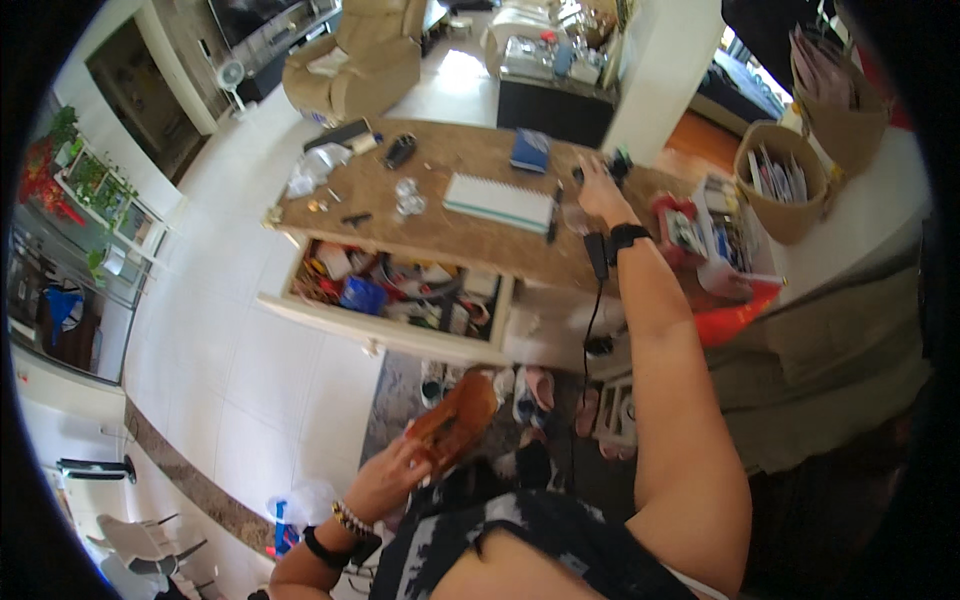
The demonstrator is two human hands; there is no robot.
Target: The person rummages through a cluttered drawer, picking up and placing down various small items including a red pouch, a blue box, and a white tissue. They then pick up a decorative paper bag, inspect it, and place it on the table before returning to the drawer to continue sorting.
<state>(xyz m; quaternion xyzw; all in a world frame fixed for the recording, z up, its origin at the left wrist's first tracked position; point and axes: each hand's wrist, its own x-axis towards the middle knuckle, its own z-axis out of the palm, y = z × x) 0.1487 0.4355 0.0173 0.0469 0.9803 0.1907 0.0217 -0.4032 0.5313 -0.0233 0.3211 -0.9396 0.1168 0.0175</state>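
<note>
In my left hand (397, 465) is an orange-brown, hollow, tray-like container (456, 416), gripped at its near end, low in front of the open drawer. My right hand (598, 184) reaches over the far right part of the brown tabletop (435, 217), its fingers at a small dark object that they partly hide. Just right of those fingers lies another dark item (619, 163). A spiral notebook (500, 201), a black pen (555, 212) and a blue booklet (530, 150) lie to the left of this hand. Whether the right fingers hold the object cannot be told.
Below the tabletop, a cluttered drawer (390, 322) stands open. A black device with a cord (596, 255) lies by the right wrist. Boxes of small items (724, 225) and a woven basket (784, 214) stand at right. Shoes (536, 386) lie on the floor beneath.
</note>
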